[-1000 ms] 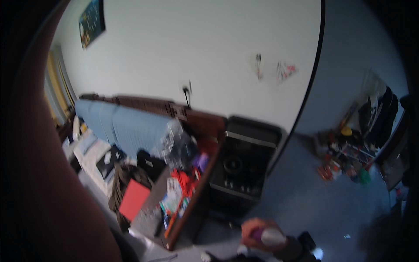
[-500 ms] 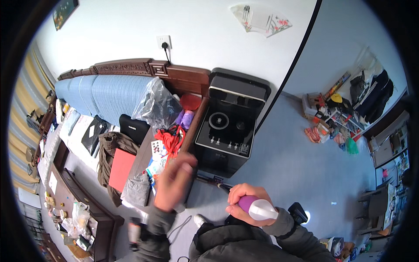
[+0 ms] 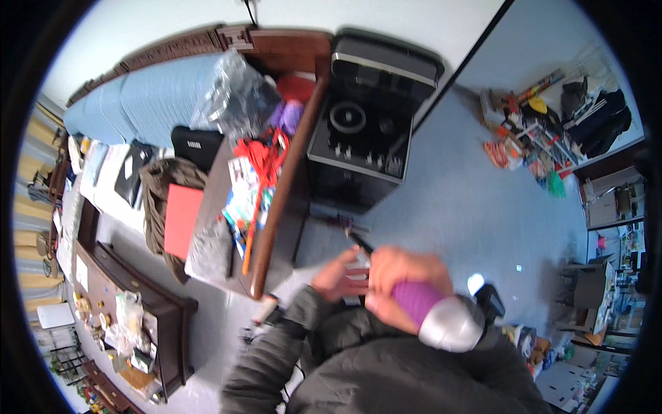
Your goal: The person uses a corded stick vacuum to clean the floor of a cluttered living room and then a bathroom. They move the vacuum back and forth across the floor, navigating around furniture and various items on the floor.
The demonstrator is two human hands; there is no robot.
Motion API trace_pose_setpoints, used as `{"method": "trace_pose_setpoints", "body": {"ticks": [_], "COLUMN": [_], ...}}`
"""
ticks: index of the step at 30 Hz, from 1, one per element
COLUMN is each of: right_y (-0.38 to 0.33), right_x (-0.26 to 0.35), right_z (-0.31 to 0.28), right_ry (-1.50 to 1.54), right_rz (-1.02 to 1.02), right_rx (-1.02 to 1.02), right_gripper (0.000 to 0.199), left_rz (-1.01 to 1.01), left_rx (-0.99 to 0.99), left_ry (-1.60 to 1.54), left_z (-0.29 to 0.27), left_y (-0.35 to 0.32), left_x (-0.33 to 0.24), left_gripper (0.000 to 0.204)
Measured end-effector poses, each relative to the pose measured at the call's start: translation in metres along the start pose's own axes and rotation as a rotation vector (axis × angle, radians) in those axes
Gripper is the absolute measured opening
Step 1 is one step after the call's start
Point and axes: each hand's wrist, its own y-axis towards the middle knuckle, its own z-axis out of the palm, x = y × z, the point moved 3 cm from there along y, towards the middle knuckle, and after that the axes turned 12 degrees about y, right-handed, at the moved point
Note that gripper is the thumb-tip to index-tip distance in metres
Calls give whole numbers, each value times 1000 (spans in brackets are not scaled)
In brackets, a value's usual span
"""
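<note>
My right hand (image 3: 400, 276) is wrapped round a stick-like thing with a thick purple handle (image 3: 419, 302) and a rounded silver-white end, which points toward me. A dark, narrow shaft (image 3: 360, 243) sticks out beyond the fist, away from me; its exact kind does not show. Close by on the left, my left hand (image 3: 336, 277) has its fingers stretched out toward the right fist and the shaft. Motion blurs both hands, and the left fingertips are partly hidden behind the right hand, so whether they touch the shaft cannot be made out.
Ahead stands a black cabinet-like appliance (image 3: 358, 148) with its lid raised. To its left, a wooden bench (image 3: 276, 221) carries red straps (image 3: 262, 159), a clear plastic bag (image 3: 238, 96) and a grey cloth (image 3: 210, 248). A cluttered low table (image 3: 162, 331) is at lower left; piled goods (image 3: 534, 134) lie far right.
My left hand has moved from beside the bench's end rightward and down to the right fist. The purple handle has come nearer the view, and the view has tilted downward.
</note>
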Motion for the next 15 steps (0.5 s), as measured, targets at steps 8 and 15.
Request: {"method": "trace_pose_setpoints", "body": {"ticks": [8,15], "right_y": [-28,-51], "right_x": [19,-2], "right_z": [46,85], "right_ry": [-113,-54], "right_rz": [41,56], "right_rx": [100,162], "right_gripper": [18,14], "left_rz": [-180,-172], "left_rx": [-69,17], "left_ry": [-735,-733], "left_z": [-22,-47], "left_y": [73,46], "left_x": [34,58], "left_gripper": [21,27]}}
